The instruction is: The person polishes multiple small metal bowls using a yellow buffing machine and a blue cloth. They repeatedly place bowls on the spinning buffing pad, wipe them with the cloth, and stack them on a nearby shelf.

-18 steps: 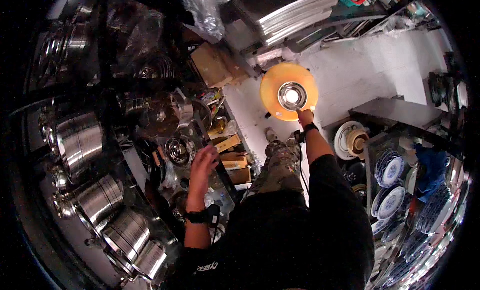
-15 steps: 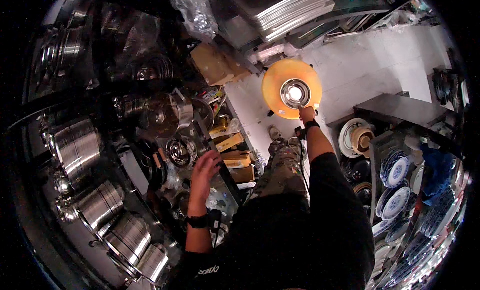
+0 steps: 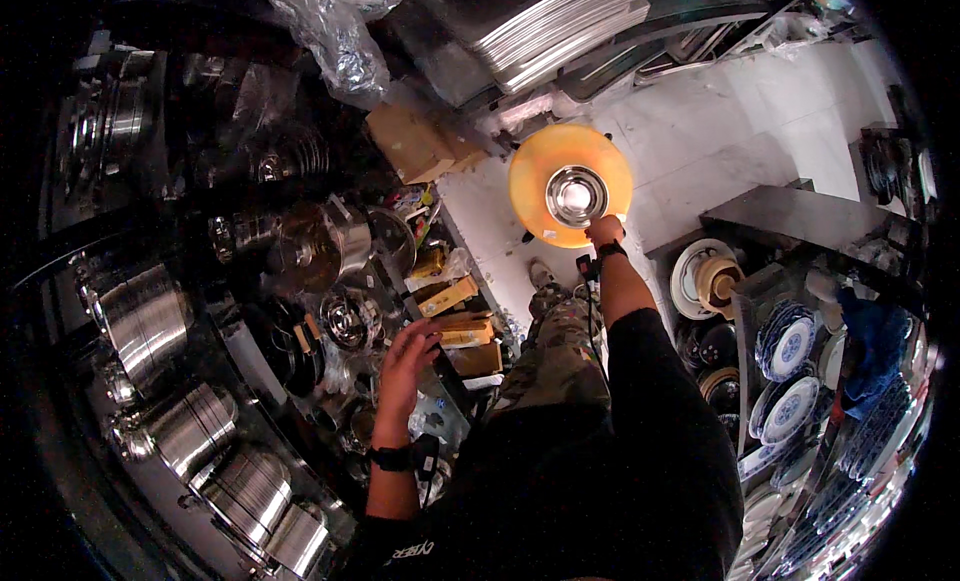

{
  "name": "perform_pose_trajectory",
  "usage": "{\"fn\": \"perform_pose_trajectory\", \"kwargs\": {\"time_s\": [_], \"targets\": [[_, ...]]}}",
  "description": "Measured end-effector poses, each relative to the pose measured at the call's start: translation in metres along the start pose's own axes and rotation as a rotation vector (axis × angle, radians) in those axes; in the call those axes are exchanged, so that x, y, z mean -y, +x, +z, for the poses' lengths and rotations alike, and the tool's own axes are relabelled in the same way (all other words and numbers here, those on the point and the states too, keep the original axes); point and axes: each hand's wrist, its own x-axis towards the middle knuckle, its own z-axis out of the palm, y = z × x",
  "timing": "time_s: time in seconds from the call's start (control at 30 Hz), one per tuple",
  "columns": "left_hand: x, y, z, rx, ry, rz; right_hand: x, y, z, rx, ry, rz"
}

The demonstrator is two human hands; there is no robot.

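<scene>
My right hand (image 3: 605, 233) reaches forward, fingers closed at the near rim of a shiny steel bowl (image 3: 577, 195), which sits on a round yellow-orange stool top (image 3: 535, 181). My left hand (image 3: 408, 361) hovers with fingers apart and slightly bent beside the left shelf, near some yellow cardboard boxes (image 3: 448, 297). I cannot see it holding anything.
Racks of steel pots (image 3: 145, 316) line my left. Stacked blue-patterned plates (image 3: 785, 346) and bowls (image 3: 715, 281) stand on shelves to my right, below a dark ledge (image 3: 770, 221). Brown boxes (image 3: 405, 141), hanging plastic wrap (image 3: 350, 56) and stacked trays (image 3: 555, 36) are ahead.
The view has shifted slightly, with much of the scene moving left in the picture. My left hand sits a little lower; my right hand stays at the bowl's rim.
</scene>
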Motion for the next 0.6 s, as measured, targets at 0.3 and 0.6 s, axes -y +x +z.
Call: {"fn": "perform_pose_trajectory", "kwargs": {"time_s": [0.3, 0.6], "targets": [[-0.029, 0.003, 0.015, 0.077, 0.03, 0.054, 0.009, -0.038, -0.016, -0.292, 0.246, -0.169], [-0.055, 0.012, 0.074, 0.308, 0.043, 0.143, 0.082, -0.247, -0.181, 0.317, 0.657, -0.281]]}}
